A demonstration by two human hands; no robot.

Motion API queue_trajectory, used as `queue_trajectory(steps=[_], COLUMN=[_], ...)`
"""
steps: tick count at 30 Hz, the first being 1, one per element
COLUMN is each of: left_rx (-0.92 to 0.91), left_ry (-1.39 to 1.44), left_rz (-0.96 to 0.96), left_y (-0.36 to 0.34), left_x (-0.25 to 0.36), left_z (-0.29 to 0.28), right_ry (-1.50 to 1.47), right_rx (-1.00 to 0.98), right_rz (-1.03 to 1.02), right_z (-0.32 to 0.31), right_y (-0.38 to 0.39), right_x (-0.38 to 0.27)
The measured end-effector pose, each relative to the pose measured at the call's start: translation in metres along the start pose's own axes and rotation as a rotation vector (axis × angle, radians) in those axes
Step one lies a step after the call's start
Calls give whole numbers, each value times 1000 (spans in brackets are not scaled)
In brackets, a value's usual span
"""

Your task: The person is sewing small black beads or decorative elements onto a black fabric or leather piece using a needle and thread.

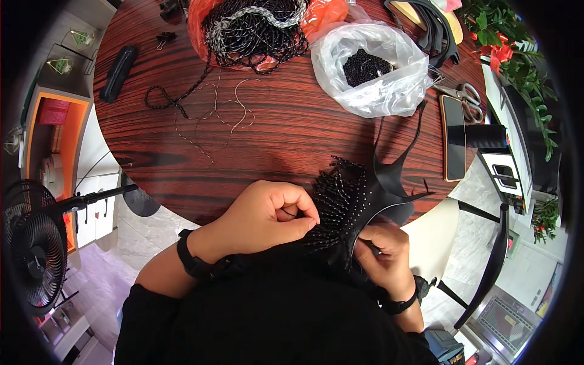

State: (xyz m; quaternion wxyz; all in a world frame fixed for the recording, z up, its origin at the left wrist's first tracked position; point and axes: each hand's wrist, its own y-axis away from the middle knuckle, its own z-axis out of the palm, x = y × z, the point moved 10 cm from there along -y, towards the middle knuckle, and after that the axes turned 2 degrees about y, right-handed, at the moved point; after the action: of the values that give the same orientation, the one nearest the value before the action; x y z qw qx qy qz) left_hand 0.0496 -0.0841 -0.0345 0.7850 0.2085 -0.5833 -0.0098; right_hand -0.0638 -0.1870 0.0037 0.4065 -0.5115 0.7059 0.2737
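A black, smooth, leather-like piece [384, 182] with long thin straps lies over the table's near edge, in front of me. Rows of small light dots run along it, and a fringe of black-and-white flecked cords [331, 204] hangs from its left side. My right hand [386, 252] grips the lower edge of this piece, its fingers partly hidden. Beside the fringe, my left hand [277, 213] is closed in a pinch. A dark bit shows inside its curled fingers, too small to name.
On the dark red wood-grain table [274, 146] are an orange bag of flecked cord [252, 36], a clear plastic bag of small black beads [366, 68], a phone [452, 139], scissors [469, 100], a black case [118, 74] and loose threads. A fan [38, 258] stands left.
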Motion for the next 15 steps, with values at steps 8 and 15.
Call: queue_trajectory(steps=[8, 15], left_rx=[58, 617], left_ry=[-13, -1000], left_rz=[9, 798], left_y=[3, 46], left_x=[2, 107], left_z=[-8, -12], right_ry=[-426, -627], right_rx=[-58, 117], right_rz=[206, 194], right_z=[21, 36], right_y=[6, -13], right_x=[14, 10])
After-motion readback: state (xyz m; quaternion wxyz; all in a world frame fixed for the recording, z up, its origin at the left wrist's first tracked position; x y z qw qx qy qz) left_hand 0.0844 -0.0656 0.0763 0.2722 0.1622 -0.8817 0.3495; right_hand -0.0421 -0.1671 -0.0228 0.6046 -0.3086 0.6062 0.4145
